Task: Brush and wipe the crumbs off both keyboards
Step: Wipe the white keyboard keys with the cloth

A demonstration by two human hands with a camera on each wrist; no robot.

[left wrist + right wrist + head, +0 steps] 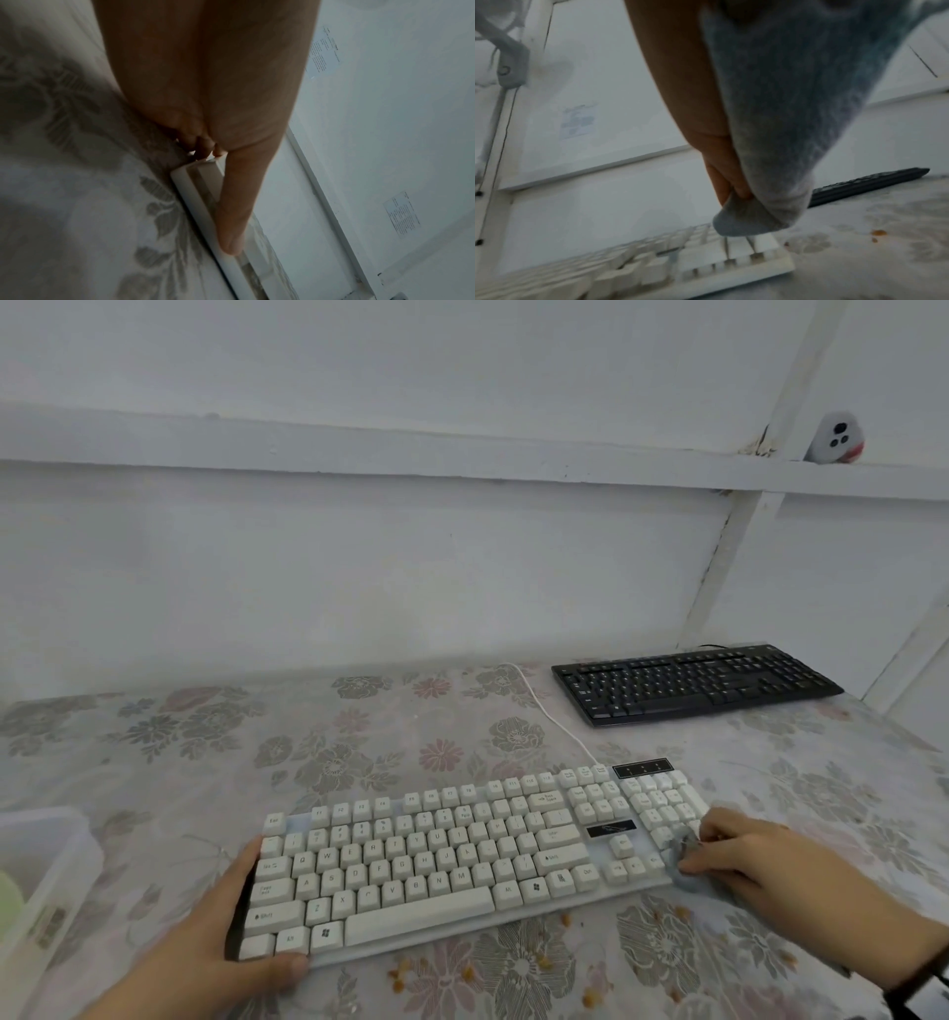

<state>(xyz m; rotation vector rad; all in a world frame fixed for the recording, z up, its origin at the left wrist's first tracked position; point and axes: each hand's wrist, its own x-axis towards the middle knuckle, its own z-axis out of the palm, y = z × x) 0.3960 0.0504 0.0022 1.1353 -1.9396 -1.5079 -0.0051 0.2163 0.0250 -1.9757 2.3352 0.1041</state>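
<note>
A white keyboard [436,855] lies on the floral tablecloth near me. My left hand [231,937] grips its left end, thumb along the front edge [231,223] and fingers curled at the side. At the number pad corner my right hand [744,855] holds a grey cloth [685,857] bunched under the fingers and presses it onto the keys. In the right wrist view the cloth [782,121] hangs from the hand above the white keyboard [731,270]. A black keyboard [693,683] lies at the back right. Orange crumbs [467,970] are scattered in front of the white keyboard.
A translucent plastic box [46,860] stands at the left table edge with something green in it. The white keyboard's cable [554,716] runs back toward the wall. A white wall with rails backs the table; a small white device [837,439] sits on the upper rail.
</note>
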